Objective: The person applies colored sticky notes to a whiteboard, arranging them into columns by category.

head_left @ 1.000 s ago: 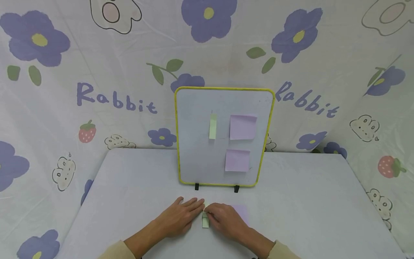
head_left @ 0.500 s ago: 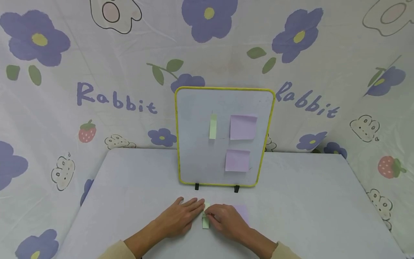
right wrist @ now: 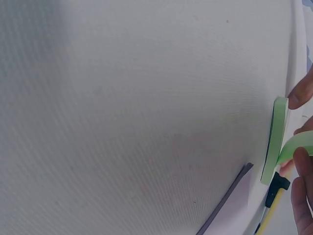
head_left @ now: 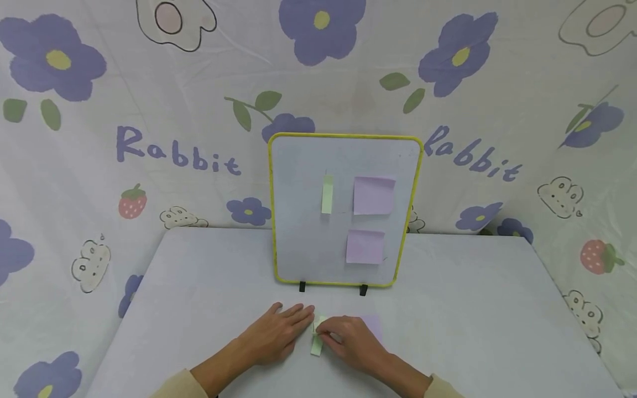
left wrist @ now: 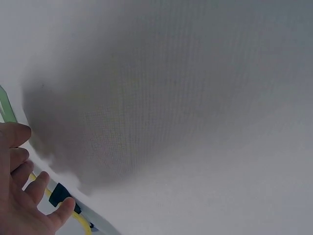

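A narrow pad of light green sticky notes (head_left: 316, 347) lies on the table between the two hands. My right hand (head_left: 351, 341) pinches the top sticky note (right wrist: 296, 142), which curves up off the pad (right wrist: 275, 139) in the right wrist view while one end still meets it. My left hand (head_left: 280, 334) lies on the table just left of the pad, its fingers extended; its thumb (right wrist: 300, 93) is at the near end of the pad. Part of the pad is covered by my right fingers in the head view.
A yellow-framed whiteboard (head_left: 301, 237) stands behind the hands on black feet (head_left: 364, 290). It bears one green strip (head_left: 327, 194) and two purple sticky notes (head_left: 374, 196). Partly behind my right hand lies a purple pad (head_left: 373, 326). A patterned cloth (head_left: 199, 99) hangs at the back.
The right hand has shifted slightly toward the person, peeling the top green note. The pad has tilted a little, its near end swinging slightly left and nearer. The left hand has stayed in place.
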Demonstrator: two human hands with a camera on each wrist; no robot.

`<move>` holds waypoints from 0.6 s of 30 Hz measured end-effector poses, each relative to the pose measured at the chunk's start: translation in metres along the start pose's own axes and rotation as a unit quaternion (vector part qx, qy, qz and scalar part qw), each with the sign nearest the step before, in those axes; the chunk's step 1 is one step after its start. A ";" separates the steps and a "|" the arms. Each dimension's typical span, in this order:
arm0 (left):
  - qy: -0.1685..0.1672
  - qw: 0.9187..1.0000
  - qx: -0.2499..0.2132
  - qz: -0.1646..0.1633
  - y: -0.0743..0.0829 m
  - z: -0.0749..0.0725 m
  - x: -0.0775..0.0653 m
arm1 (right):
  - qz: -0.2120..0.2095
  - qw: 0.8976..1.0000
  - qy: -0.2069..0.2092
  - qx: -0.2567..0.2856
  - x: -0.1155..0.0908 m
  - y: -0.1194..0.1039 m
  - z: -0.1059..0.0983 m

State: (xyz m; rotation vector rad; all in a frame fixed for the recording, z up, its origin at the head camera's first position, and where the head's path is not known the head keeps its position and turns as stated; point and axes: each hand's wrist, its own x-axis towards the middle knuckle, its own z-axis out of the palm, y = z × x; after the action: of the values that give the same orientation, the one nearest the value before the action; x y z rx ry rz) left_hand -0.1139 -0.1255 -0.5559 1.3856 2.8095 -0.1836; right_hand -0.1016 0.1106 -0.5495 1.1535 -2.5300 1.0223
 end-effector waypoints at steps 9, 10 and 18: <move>0.035 0.999 -0.026 0.015 -0.002 0.000 0.000 | -0.029 0.999 0.022 0.008 -0.001 0.002 -0.004; 0.037 0.999 -0.030 0.019 -0.001 0.000 0.000 | -0.031 0.999 0.030 0.008 0.000 0.002 -0.005; 0.011 0.999 -0.019 0.029 0.004 -0.002 0.003 | -0.031 0.998 0.054 -0.013 0.012 0.001 -0.024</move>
State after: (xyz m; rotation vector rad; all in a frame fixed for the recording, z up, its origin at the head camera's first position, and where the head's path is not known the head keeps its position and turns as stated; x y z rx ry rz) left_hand -0.1122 -0.1204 -0.5543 1.4667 2.7710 -0.1147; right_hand -0.1133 0.1190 -0.5266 1.1293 -2.4024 1.0067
